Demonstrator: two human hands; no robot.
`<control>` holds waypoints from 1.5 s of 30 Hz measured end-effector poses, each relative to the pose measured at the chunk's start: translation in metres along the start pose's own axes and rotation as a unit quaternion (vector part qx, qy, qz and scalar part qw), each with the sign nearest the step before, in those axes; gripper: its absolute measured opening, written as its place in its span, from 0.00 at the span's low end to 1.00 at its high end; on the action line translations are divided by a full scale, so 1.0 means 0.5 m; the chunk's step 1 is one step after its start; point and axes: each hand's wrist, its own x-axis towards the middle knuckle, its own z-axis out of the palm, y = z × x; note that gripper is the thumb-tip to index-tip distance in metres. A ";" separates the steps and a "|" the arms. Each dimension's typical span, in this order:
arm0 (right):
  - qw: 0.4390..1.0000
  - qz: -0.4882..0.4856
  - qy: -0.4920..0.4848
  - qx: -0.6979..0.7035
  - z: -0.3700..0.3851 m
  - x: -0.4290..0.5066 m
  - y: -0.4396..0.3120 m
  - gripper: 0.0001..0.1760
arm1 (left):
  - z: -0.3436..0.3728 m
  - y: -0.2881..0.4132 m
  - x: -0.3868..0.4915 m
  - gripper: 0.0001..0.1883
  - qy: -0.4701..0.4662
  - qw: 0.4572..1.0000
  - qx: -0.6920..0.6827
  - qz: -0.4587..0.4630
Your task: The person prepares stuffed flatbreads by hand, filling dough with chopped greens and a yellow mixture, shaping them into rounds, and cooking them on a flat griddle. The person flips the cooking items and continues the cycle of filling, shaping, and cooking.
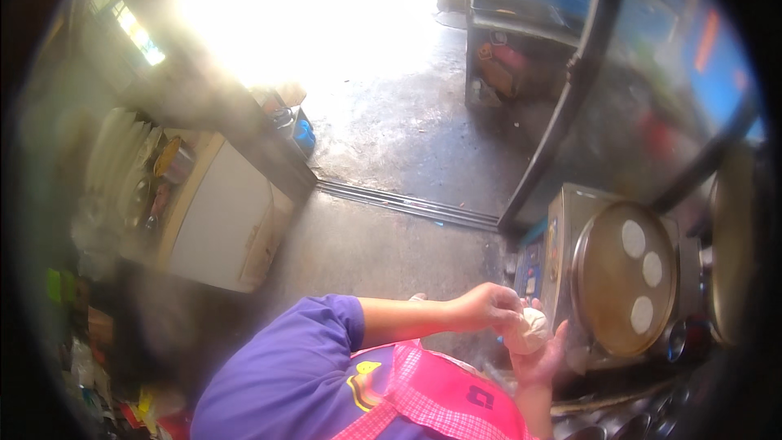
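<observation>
A ball of pale dough point(533, 329) rests in the palm of my right hand point(544, 357), whose fingers and thumb cup it from below and the side. Coming across from the left, my left hand point(495, 305) has its bent fingers on the upper edge of the dough, pinching it. Some fingertips are hidden behind the dough. Just right of both hands is a round flat griddle point(602, 293) on a metal stove. On it lie three thin dough rounds, an upper one point(633, 239), a middle one point(652, 269) and a lower one point(641, 315).
A dark metal post point(550, 140) rises beyond the griddle. Sliding-door tracks point(403, 203) cross the concrete floor. On the left, a white-sided cabinet point(220, 220) carries a tin can point(174, 160) and other items. Several metal containers point(635, 425) stand at the lower right.
</observation>
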 end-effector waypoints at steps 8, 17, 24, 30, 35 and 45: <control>0.997 -0.047 0.066 -0.003 0.081 0.165 0.069 0.40 | -0.178 0.026 0.119 0.15 -0.059 0.876 0.381 0.291; 0.984 -0.158 0.071 0.044 0.088 0.184 -0.038 0.43 | -0.144 0.119 0.253 0.16 -0.131 0.982 0.100 0.094; 0.974 -0.195 0.082 0.086 -0.007 0.146 -0.137 0.40 | -0.031 0.079 0.355 0.13 -0.162 0.849 0.379 0.331; 0.974 -0.224 0.039 -0.001 -0.028 0.110 -0.240 0.39 | 0.056 0.087 0.412 0.05 -0.117 0.823 0.390 0.397; 0.969 -0.242 0.055 0.021 -0.032 0.109 -0.287 0.39 | 0.090 0.102 0.464 0.05 -0.134 0.844 0.361 0.374; 0.944 -0.292 0.126 0.092 -0.057 0.173 -0.318 0.37 | 0.054 0.109 0.575 0.05 -0.211 0.865 0.250 0.382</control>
